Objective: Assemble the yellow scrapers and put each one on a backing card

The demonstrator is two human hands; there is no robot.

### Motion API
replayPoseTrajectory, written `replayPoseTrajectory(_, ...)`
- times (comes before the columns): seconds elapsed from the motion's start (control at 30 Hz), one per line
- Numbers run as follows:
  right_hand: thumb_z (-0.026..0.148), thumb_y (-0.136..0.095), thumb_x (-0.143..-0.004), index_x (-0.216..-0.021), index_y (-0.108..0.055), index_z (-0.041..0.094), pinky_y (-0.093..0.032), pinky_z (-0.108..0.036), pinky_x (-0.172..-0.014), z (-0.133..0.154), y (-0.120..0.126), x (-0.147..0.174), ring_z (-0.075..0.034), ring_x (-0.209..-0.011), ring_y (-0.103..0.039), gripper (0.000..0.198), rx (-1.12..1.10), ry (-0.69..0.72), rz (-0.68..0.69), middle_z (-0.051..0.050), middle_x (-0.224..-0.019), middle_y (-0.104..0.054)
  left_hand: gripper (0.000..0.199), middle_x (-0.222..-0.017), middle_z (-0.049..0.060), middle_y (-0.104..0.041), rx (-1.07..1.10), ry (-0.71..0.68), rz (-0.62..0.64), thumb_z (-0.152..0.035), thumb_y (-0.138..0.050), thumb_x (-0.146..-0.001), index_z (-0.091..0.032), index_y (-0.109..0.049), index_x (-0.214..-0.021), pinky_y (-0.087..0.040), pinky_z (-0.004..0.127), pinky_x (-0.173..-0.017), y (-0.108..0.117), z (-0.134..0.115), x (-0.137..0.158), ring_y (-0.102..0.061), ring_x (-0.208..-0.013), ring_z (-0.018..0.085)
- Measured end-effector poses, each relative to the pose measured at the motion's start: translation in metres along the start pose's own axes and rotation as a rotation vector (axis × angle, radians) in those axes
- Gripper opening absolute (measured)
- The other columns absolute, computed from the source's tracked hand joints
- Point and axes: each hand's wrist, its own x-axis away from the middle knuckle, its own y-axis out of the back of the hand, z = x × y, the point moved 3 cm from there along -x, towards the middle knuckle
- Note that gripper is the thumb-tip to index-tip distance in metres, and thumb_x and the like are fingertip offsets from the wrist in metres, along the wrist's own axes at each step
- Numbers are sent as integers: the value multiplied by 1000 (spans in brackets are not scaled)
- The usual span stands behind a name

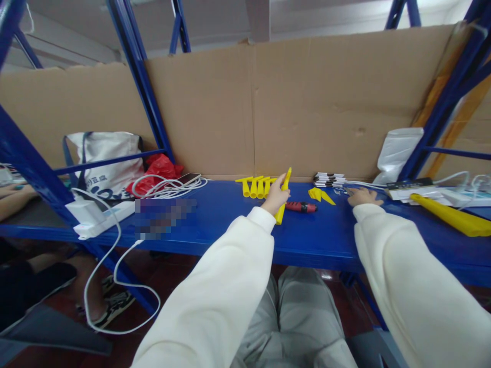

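My left hand (275, 197) is closed around a yellow plastic piece (280, 213), whose narrow end rises above the fingers and whose wider end points down. Just right of it lies a red and black tool that looks like a screwdriver (302, 206), partly hidden by the held piece. Left of that hand, several matching yellow T-shaped pieces (253, 188) stand in a row. My right hand (364, 197) rests low over the table, its fingers apart beside small metal parts (339, 191). Between the hands lie smaller yellow pieces (320, 195).
A stack of black and white packets (329, 179) sits by the cardboard wall (307, 107). A long yellow piece (452, 214) lies at right. Left are coiled white cables (169, 186), a power strip (107, 219) and a cloth bag (109, 163). Another person's arm (17, 202) shows far left.
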Motion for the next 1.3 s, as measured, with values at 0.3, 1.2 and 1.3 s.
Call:
replayPoseTrajectory(0.3, 14, -37, -89, -148, -46, 24, -32, -61, -104, 5, -10, -4, -35, -142, -25, 60, 128, 21, 67, -13, -156, -35, 69, -129, 12, -58, 182, 277, 47, 2, -48, -83, -27, -39, -145, -39, 13, -46, -4, -1, 9, -67, -77, 11)
replayPoseTrajectory(1.2, 26, -53, -78, -98, -70, 17, -40, -66, -90, -1, -28, -39, -40, -117, -51, 27, 140, 197, -63, -22, -109, -65, 64, -120, 11, -63, 221, 311, 99, 4, -47, -83, -23, -41, -142, -38, 12, -41, -6, -5, 12, -68, -74, 11)
replayPoseTrajectory(1.3, 28, -55, -82, -98, -70, 14, -40, -62, -94, 3, -26, -35, -39, -121, -50, 26, 166, 174, -14, -24, -115, -62, 65, -120, 11, -63, 254, 336, 111, 3, -48, -83, -22, -40, -143, -40, 14, -41, -6, -4, 12, -68, -72, 11)
